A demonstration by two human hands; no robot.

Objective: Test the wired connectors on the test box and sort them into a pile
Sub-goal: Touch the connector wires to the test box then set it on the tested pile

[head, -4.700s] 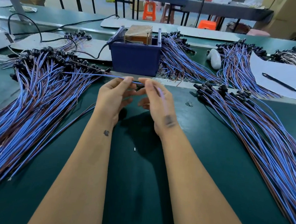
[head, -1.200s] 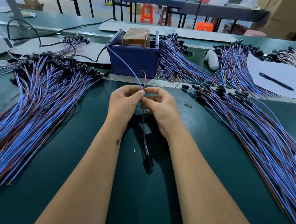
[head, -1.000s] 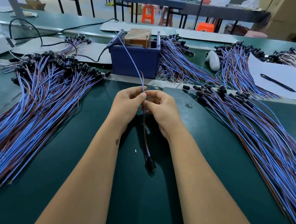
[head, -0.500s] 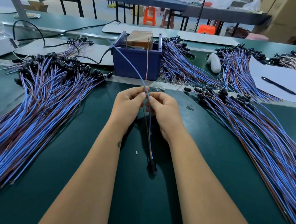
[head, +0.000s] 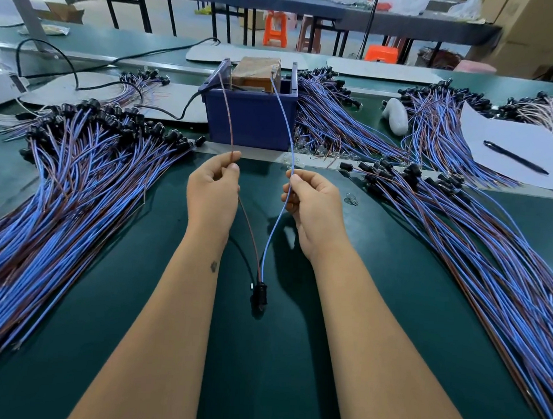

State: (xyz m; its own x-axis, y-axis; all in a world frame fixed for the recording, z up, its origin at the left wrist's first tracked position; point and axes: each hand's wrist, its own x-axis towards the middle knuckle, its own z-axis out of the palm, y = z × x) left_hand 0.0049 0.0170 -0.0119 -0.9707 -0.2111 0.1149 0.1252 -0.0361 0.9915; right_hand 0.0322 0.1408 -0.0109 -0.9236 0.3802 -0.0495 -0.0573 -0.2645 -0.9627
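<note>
Closest to the person, two bare forearms reach out over the dark green table (head: 393, 281), and between them a small black connector (head: 258, 297) lies on the surface with two wires rising away from it. The left hand (head: 213, 194) has its grip pinched on the brown wire (head: 230, 132) between thumb and forefinger, and the right hand (head: 314, 205) has its grip pinched the same way on the blue wire (head: 286, 129); the hands are held apart, so the two wires spread into a V from the connector. Past the fingers both wires run up to the test box (head: 256, 73), a brownish block sitting in a blue bin (head: 251, 120) at the table's far edge; exactly how the wire ends meet the box cannot be made out. A big pile of wired connectors (head: 59, 196) fans across the left side, and another pile (head: 476, 254) spreads over the right. Beyond the bin lie more bundles (head: 332, 122), a black cable (head: 91, 84), a white sheet of paper (head: 515, 149) with a black pen (head: 514, 157) on it, and farther off orange stools (head: 275, 28) under another table.
</note>
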